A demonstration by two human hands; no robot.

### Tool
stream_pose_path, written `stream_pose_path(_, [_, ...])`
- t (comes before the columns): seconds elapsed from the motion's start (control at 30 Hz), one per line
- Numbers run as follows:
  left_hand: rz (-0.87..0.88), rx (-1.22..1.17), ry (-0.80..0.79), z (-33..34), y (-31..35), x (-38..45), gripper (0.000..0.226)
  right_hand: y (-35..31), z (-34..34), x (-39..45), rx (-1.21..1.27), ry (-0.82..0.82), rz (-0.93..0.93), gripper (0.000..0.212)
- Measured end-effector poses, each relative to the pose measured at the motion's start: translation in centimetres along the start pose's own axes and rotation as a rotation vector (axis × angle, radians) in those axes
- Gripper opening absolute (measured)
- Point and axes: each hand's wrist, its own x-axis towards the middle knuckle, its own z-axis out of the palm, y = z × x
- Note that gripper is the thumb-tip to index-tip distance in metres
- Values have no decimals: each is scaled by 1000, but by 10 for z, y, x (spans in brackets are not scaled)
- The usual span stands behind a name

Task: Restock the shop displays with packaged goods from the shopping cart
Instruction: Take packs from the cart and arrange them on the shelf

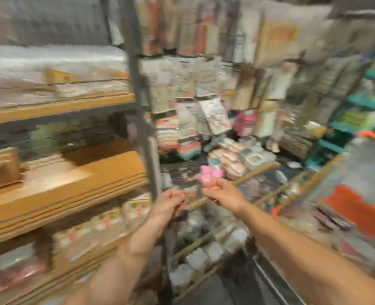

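Though the whole view is smeared with motion blur, both of the person's bare arms can be made out reaching forward into the aisle. Their right hand [222, 192] has its fingers curled round a small pink packaged item [209, 173], which sticks up just above the knuckles and away from the body; what the item is cannot be told through the blur. Their left hand [171, 202] sits just beside the right one, a little lower and nearer the shelving, with its fingers curled in too; something thin and clear seems to span the gap between the two hands, but whether the left is pinching it I cannot tell. To the left stands a wooden shelf unit [67, 190] on a grey metal upright, stacked with wrapped goods. Ahead, hanging packets [204, 89] cover the back wall, with round pale packages [232, 159] heaped below them. At the right edge an orange-rimmed cart [371, 135] shows partly.
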Motion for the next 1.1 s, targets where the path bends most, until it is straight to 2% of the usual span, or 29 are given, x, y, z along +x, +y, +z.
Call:
stream_pose_path(0.07, [-12, 11, -141, 82, 1, 8, 26, 49, -67, -34, 33, 99, 118, 17])
stream_pose_path(0.17, [-106, -54, -397, 205, -4, 6, 16, 119, -157, -94, 5, 206, 271, 21])
stream_pose_path(0.3, [-268, -77, -521, 326, -21, 6, 15, 187, -242, -168, 66, 388, 428, 15])
stream_pose_path(0.37, [-306, -8, -546, 366, -32, 8, 5, 215, -269, -194, 116, 424, 482, 19])
stream_pose_path(0.4, [-314, 37, -557, 384, -37, 9, 9, 229, -280, -205, 146, 446, 518, 23])
stream_pose_path(0.53, [-411, 98, -599, 430, -54, 22, 11, 278, -303, -230, 253, 515, 652, 31])
stream_pose_path(0.67, [-409, 225, -649, 455, -66, 62, 27, 313, -315, -220, 389, 527, 723, 9])
stream_pose_path(0.7, [-411, 255, -652, 459, -69, 74, 30, 318, -317, -214, 411, 523, 733, 9])
stream_pose_path(0.83, [-457, 362, -690, 487, -76, 129, 32, 347, -333, -170, 504, 592, 792, 34])
stream_pose_path(0.9, [-473, 415, -724, 499, -81, 156, 42, 357, -331, -147, 574, 656, 840, 34])
stream_pose_path(1.0, [-525, 523, -826, 517, -86, 186, 53, 374, -317, -114, 579, 651, 958, 33])
stream_pose_path(1.03, [-542, 560, -847, 522, -86, 191, 52, 380, -309, -106, 584, 712, 996, 37])
stream_pose_path(1.1, [-570, 607, -904, 533, -94, 207, 53, 388, -299, -96, 616, 954, 1074, 40])
